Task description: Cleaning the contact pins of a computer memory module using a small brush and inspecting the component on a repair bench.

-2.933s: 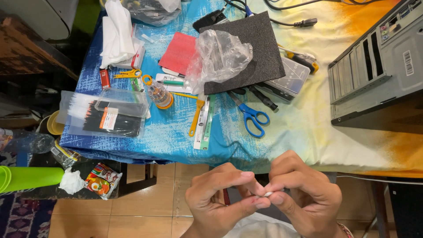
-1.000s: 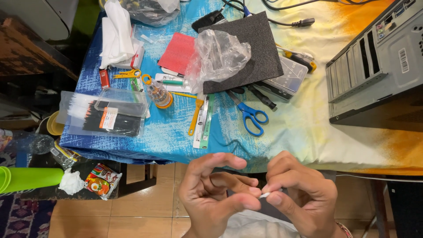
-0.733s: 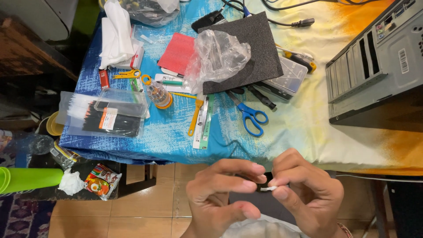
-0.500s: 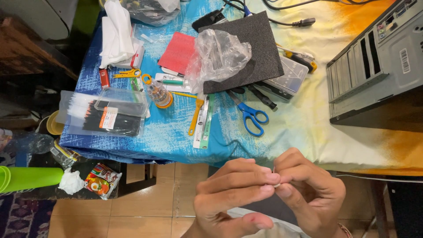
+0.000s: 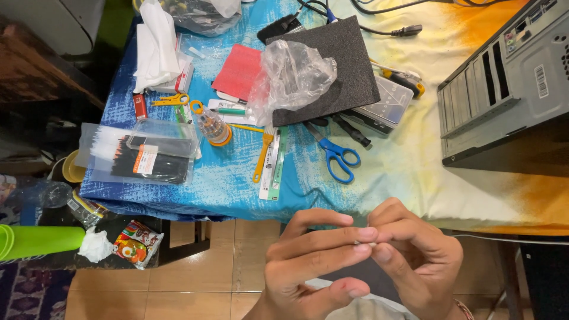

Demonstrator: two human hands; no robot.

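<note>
Presently, your left hand (image 5: 308,266) and right hand (image 5: 415,261) meet fingertip to fingertip below the tabletop (image 5: 385,172) edge, fingers pinched together on a small white piece (image 5: 363,242), mostly hidden between them.

On the tabletop, well apart from your hands:
- blue scissors (image 5: 335,157)
- yellow brush (image 5: 262,157)
- white strip (image 5: 272,166) beside it
- black foam pad (image 5: 332,65) under a crumpled clear bag (image 5: 293,74)
- red cloth (image 5: 240,71)
- bagged black items (image 5: 142,157)
- computer case (image 5: 510,77), right
</note>
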